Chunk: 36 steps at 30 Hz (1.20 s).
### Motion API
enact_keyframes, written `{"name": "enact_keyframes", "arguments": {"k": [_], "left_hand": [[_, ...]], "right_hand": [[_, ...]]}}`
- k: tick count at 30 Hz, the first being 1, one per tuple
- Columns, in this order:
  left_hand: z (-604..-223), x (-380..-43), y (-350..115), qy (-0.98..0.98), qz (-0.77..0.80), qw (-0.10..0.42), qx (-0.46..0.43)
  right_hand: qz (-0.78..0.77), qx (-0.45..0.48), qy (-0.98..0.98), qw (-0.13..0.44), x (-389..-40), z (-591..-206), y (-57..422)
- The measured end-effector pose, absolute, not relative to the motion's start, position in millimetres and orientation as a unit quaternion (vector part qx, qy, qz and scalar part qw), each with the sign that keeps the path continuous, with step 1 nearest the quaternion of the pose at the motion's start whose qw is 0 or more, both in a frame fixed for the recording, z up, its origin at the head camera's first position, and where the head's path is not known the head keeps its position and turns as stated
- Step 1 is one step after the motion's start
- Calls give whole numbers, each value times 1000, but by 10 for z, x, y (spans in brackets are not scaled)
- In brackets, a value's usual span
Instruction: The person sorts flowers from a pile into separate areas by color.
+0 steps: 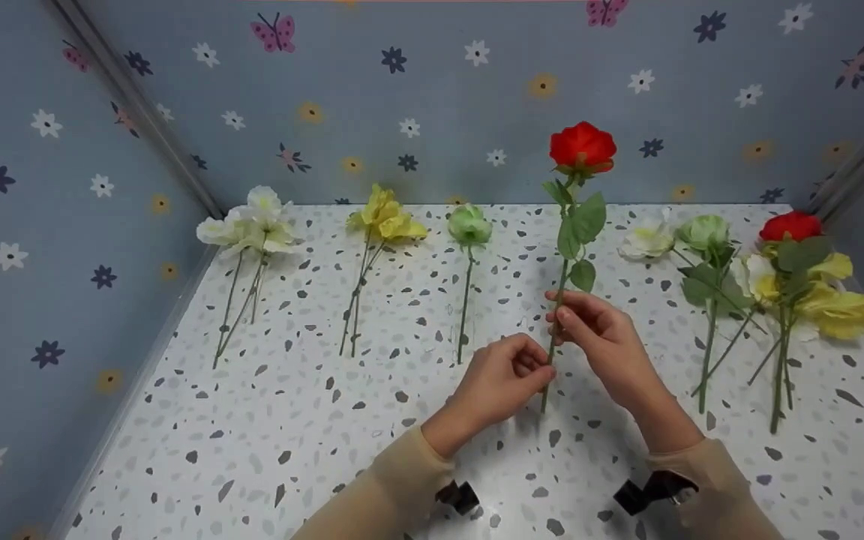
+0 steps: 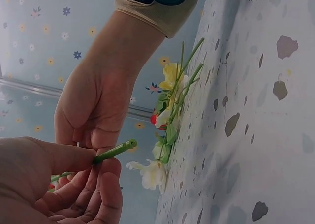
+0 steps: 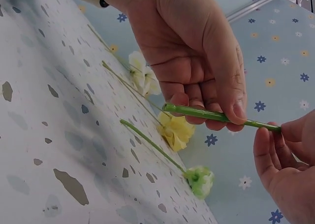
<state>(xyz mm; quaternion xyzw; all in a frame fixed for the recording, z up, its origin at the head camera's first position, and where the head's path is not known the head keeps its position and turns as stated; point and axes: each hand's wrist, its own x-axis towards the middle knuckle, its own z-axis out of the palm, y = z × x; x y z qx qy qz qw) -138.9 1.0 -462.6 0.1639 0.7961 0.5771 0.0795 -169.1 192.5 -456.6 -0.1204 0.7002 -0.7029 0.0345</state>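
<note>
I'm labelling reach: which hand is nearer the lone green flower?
Left. The left hand is just right of the lone green flower, near its stem's end; the right hand is farther right.

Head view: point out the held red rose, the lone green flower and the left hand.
Held red rose (image 1: 583, 148): head view, on its bloom.
Lone green flower (image 1: 469, 225): head view, on its bloom.
Left hand (image 1: 498, 379): head view, on the back of the hand.

I'm looking in from the head, forward and down across the tabletop (image 1: 214, 465); my wrist views, close in and rolled sideways, face inward past the left hand (image 1: 499, 379) and right hand (image 1: 612, 345), sharing the stem (image 2: 115, 151).
</note>
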Motion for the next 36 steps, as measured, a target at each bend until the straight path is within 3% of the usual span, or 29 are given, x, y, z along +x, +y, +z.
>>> {"name": "enact_keyframes", "arguments": {"k": [36], "left_hand": [[-4638,-1400,-23,820,546,85,145]], "right_hand": [[-648,-76,757,-34,-1706,-4631,1870]]}}
